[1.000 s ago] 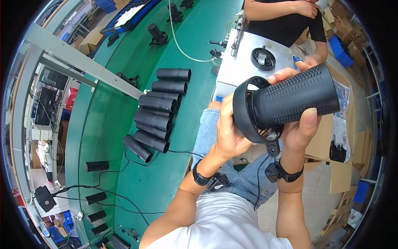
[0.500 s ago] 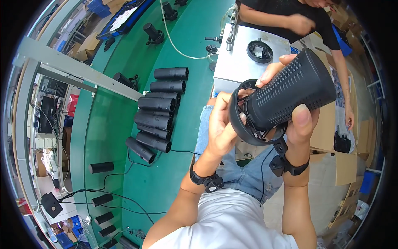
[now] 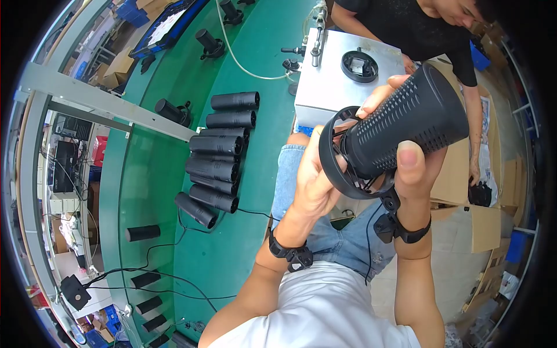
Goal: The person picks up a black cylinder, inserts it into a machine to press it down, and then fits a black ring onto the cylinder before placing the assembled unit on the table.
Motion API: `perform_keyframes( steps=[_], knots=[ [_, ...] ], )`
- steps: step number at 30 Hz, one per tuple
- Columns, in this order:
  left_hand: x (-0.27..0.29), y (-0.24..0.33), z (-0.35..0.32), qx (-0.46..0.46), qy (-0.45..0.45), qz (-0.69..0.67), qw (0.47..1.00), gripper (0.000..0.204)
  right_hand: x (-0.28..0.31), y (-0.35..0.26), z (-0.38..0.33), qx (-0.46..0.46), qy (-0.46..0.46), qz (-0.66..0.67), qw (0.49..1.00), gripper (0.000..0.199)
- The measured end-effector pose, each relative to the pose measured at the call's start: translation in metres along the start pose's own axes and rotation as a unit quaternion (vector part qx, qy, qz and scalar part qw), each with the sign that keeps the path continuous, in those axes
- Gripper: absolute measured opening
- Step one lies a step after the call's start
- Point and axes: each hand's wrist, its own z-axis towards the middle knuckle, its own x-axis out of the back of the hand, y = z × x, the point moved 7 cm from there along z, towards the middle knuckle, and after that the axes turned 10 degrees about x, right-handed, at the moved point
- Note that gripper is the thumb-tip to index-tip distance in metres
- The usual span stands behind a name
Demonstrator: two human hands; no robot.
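While my right hand (image 3: 415,174) grips the black tube (image 3: 415,124), it tilts steeper than before. My left hand (image 3: 316,177) pinches its ring (image 3: 332,168) (spokes now facing me), so I judge fitting continues.

The scene is brightly and evenly lit, as if from overhead, with only soft, faint shadows beside the row of black tubes (image 3: 217,156) on the green bench (image 3: 151,191). The grey metal box (image 3: 331,87) reflects a pale sheen near the bench's far edge. The fisheye lens bends the bench edges and the grey frame bar (image 3: 110,104) strongly toward the rim, which falls to black. The perforated black cylinder (image 3: 412,127) up close looks sharp; things at the rim are small and smeared.
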Motion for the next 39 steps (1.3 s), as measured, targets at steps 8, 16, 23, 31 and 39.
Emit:
perform_keyframes(
  steps=[8, 16, 23, 31, 39],
  knots=[
    [-0.005, 0.001, -0.004, 0.008, -0.036, 0.072, 0.997, 0.065, -0.010, -0.009, 0.001, -0.082, -0.012, -0.015, 0.996, 0.087],
    [0.023, -0.018, -0.002, 0.058, 0.054, 0.035, 0.996, 0.053, 0.000, -0.001, 0.000, -0.122, -0.041, 0.043, 0.991, 0.100],
    [0.022, -0.033, 0.000, 0.124, 0.018, 0.046, 0.991, 0.058, 0.000, 0.004, -0.003, -0.130, -0.056, 0.045, 0.989, 0.108],
    [0.007, -0.039, -0.002, 0.205, 0.049, -0.093, 0.973, 0.052, -0.003, 0.006, -0.003, -0.151, -0.083, 0.073, 0.982, 0.103],
    [0.026, -0.027, -0.011, 0.082, 0.101, 0.128, 0.983, 0.059, 0.004, 0.010, -0.003, -0.126, -0.058, 0.001, 0.990, 0.084]
  ],
)
